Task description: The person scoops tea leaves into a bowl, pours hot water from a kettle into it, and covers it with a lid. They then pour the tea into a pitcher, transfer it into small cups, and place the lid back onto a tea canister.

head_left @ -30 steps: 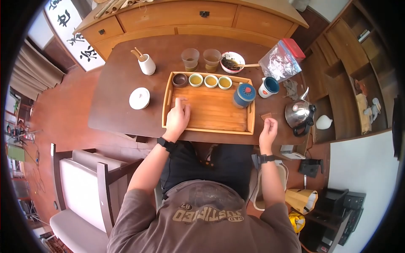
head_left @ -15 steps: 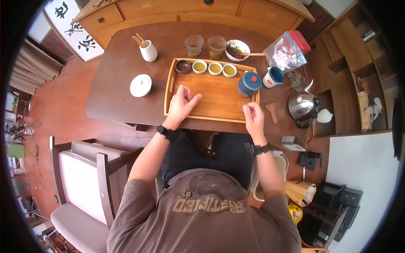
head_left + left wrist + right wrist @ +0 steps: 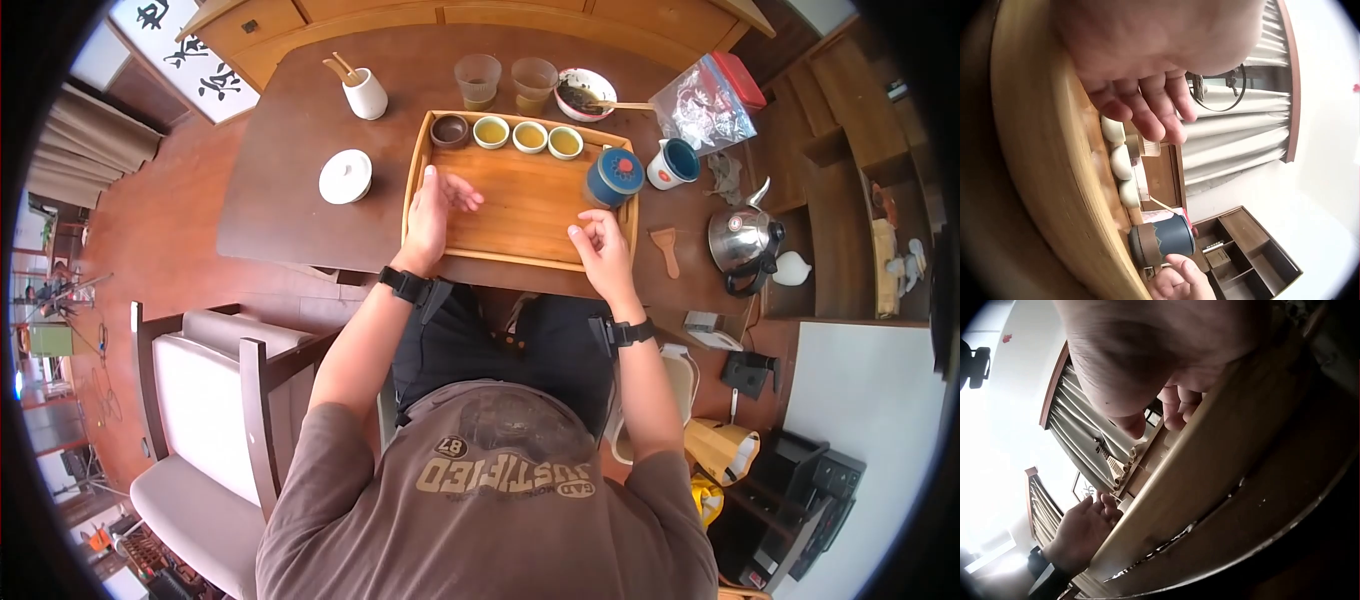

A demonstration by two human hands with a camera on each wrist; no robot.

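A wooden tray lies near the table's front edge. My left hand is over its left front part, fingers loosely bent and holding nothing; the left wrist view shows this hand above the rim. Over the right front corner is my right hand, empty, fingers loosely curled, just in front of a blue lidded canister. Along the tray's back stand a dark cup and several small cups of yellow-green liquid. Whether either hand touches the rim I cannot tell.
Left of the tray are a white lidded bowl and a white holder. Behind it stand two clear cups and a bowl of leaves. To the right are a blue-white pitcher, a wooden piece and a kettle.
My right hand has moved left from the wooden piece, which now lies on the table, to the tray's right front corner. The left hand has turned, its fingers spreading more. The head view has shifted.
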